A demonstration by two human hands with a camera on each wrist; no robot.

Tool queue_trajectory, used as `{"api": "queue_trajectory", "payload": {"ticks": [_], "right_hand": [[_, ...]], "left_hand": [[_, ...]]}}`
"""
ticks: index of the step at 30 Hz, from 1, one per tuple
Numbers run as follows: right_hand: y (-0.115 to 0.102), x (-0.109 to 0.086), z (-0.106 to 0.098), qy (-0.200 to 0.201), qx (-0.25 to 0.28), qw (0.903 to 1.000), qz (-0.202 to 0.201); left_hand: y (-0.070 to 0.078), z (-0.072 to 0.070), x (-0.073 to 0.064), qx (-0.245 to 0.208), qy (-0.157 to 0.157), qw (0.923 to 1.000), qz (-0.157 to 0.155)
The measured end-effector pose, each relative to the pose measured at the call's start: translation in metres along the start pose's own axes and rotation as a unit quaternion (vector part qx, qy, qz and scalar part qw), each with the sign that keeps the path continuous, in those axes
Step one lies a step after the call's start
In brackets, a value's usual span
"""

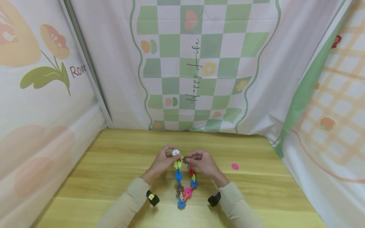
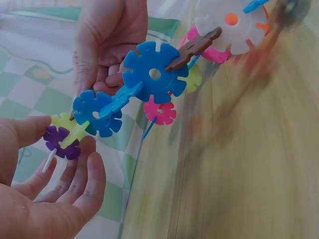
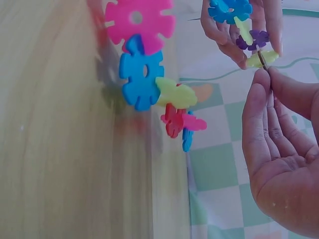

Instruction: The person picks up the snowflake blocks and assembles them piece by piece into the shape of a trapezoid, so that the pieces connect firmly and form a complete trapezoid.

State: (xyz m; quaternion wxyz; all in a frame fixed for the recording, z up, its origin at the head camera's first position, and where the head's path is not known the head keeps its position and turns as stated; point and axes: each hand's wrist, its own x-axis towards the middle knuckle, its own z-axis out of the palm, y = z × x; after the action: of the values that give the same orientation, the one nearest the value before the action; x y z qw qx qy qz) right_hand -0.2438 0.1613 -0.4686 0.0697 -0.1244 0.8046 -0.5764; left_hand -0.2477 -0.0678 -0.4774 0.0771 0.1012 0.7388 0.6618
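Note:
A chain of interlocking plastic snowflake discs in several colours hangs in a loop below both hands, with a blue disc [image 1: 181, 204] at its lowest part. My left hand [image 1: 163, 161] holds the chain's upper left end by a yellow disc [image 2: 62, 122], beside a white disc [image 1: 175, 152] and a purple disc [image 2: 60, 142]. Between thumb and forefinger, my right hand [image 1: 203, 163] pinches a dark brown disc [image 1: 185, 160]. Seen edge-on in the right wrist view, this brown disc meets a yellow disc [image 3: 259, 59] at the left fingertips. A red disc [image 1: 192, 171] hangs below the right hand.
On the wood-grain table [image 1: 128, 142], a loose pink disc [image 1: 235, 166] lies to the right of the right hand. Printed cloth curtains [image 1: 194, 63] stand behind the table and at both sides. Black wrist cameras [image 1: 153, 198] sit at the cuffs.

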Motion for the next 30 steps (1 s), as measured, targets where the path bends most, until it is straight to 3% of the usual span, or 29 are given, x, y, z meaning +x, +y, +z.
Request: {"api": "queue_trajectory", "payload": {"ticks": [6, 13, 18, 22, 26, 30], "right_hand": [[-0.008, -0.002, 0.003, 0.017, 0.001, 0.9998, -0.007], [-0.015, -0.003, 0.007, 0.045, 0.005, 0.999, -0.003], [-0.009, 0.0, -0.001, -0.001, -0.018, 0.9998, -0.012], [-0.009, 0.003, -0.008, -0.04, -0.054, 0.9976, -0.017], [-0.012, 0.007, -0.014, -0.078, -0.086, 0.9925, -0.04], [-0.013, 0.01, -0.03, -0.104, -0.124, 0.9855, -0.053]], "left_hand": [[0.004, 0.003, -0.001, 0.008, 0.004, 0.9999, -0.007], [0.005, 0.004, -0.001, -0.009, 0.0, 0.9999, 0.008], [0.006, 0.0, -0.002, -0.019, -0.034, 0.9991, -0.014], [0.007, -0.002, -0.001, 0.005, -0.072, 0.9969, -0.032], [0.005, -0.001, 0.0, 0.054, -0.108, 0.9925, -0.017], [0.001, 0.002, 0.001, 0.09, -0.12, 0.9885, -0.011]]}}
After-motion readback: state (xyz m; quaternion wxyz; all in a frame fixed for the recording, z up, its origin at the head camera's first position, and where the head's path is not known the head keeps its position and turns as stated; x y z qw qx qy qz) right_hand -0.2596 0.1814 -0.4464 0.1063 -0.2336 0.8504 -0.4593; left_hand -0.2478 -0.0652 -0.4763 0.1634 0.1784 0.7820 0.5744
